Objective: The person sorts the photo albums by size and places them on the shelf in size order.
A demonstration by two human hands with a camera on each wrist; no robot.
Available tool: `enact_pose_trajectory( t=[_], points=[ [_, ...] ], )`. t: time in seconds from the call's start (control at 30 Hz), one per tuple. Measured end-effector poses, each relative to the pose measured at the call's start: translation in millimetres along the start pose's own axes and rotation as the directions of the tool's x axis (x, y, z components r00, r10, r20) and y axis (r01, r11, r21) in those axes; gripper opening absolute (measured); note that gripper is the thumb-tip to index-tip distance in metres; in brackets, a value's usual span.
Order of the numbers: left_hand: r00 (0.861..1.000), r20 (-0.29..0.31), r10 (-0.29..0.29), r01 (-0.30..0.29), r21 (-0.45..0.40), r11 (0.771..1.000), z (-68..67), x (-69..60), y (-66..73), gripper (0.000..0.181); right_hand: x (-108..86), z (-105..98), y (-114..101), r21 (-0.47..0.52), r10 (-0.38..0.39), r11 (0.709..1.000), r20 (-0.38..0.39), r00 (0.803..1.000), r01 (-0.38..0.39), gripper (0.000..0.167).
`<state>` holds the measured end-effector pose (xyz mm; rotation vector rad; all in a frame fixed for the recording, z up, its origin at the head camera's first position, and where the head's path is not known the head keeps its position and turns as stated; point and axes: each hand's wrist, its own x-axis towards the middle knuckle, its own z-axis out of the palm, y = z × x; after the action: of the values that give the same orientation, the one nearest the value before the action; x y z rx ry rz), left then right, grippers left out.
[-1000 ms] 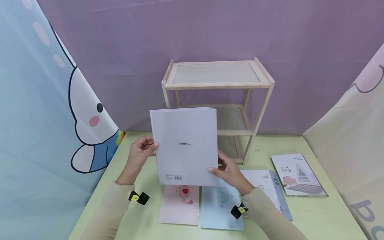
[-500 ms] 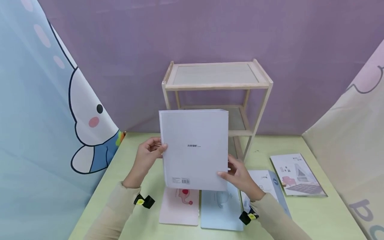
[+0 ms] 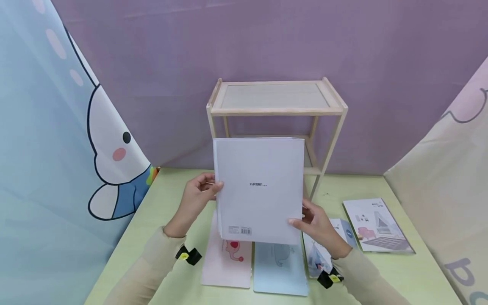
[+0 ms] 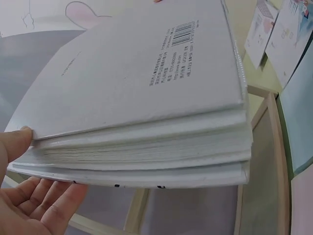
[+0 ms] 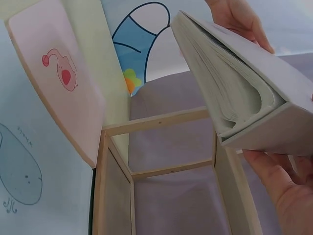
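Both hands hold a thick white hardcover book (image 3: 259, 169) up in the air, its back cover with a small barcode facing me in the head view. The left hand (image 3: 196, 197) grips its left edge; in the left wrist view the thumb lies on the cover and the fingers are underneath. The right hand (image 3: 322, 226) pinches the lower right edge, thumb in front. In the right wrist view the pages (image 5: 222, 73) bow inside the covers at the spine end. Below lie a pink book (image 3: 213, 271) with an elephant and a light blue book (image 3: 282, 277) with a whale.
A wooden shelf rack (image 3: 274, 95) stands behind the held book, which covers part of its lower levels. To the right lie a white book (image 3: 383, 231) and, partly behind the right arm, another book (image 3: 318, 256). Cloth curtains (image 3: 244, 38) border the green table (image 3: 171, 279).
Both hands have moved to the right with the white book and slightly closer to me. The right arm now covers more of the book beside the blue one.
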<state>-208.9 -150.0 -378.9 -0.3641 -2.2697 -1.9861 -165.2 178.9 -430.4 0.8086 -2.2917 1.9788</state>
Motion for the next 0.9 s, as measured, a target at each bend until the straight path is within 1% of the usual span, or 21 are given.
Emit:
enact_pose_trajectory(
  t=[0.13, 0.2, 0.4, 0.5, 0.67, 0.8, 0.9],
  points=[
    [1.0, 0.004, 0.019, -0.019, 0.012, 1.0, 1.8, -0.1, 7.0, 0.032, 0.0, -2.5, -6.9, -0.002, -0.01, 1.0, 0.002, 1.0, 0.01, 0.053],
    [1.0, 0.003, 0.026, -0.026, 0.014, 1.0, 2.2, 0.4, 9.7, 0.032, 0.0, -3.7, -11.3, 0.005, -0.003, 1.0, 0.003, 1.0, 0.003, 0.053],
    [1.0, -0.001, 0.03, -0.03, 0.003, 1.0, 2.9, 2.0, 16.0, 0.031, -0.4, -6.8, -24.9, 0.027, -0.001, 1.0, 0.015, 1.0, 0.001, 0.055],
    [0.999, 0.003, 0.035, -0.035, -0.001, 0.999, 3.0, 2.3, 20.5, 0.031, -1.3, -7.8, -31.1, 0.018, -0.006, 1.0, 0.011, 1.0, 0.006, 0.056],
    [1.0, 0.008, 0.03, -0.03, -0.002, 1.0, 2.5, 3.1, 28.4, 0.031, -0.9, -9.1, -40.1, 0.028, -0.01, 1.0, -0.005, 1.0, 0.01, 0.058],
    [1.0, 0.003, 0.012, -0.012, -0.007, 1.0, 2.8, 4.8, 34.1, 0.032, 0.3, -10.3, -46.5, 0.032, -0.026, 0.999, -0.04, 0.999, 0.028, 0.057],
    [1.0, 0.001, 0.017, -0.017, -0.005, 1.0, 3.3, 6.6, 38.4, 0.032, 0.4, -11.2, -51.9, 0.017, -0.023, 1.0, -0.067, 0.997, 0.024, 0.056]
  ],
)
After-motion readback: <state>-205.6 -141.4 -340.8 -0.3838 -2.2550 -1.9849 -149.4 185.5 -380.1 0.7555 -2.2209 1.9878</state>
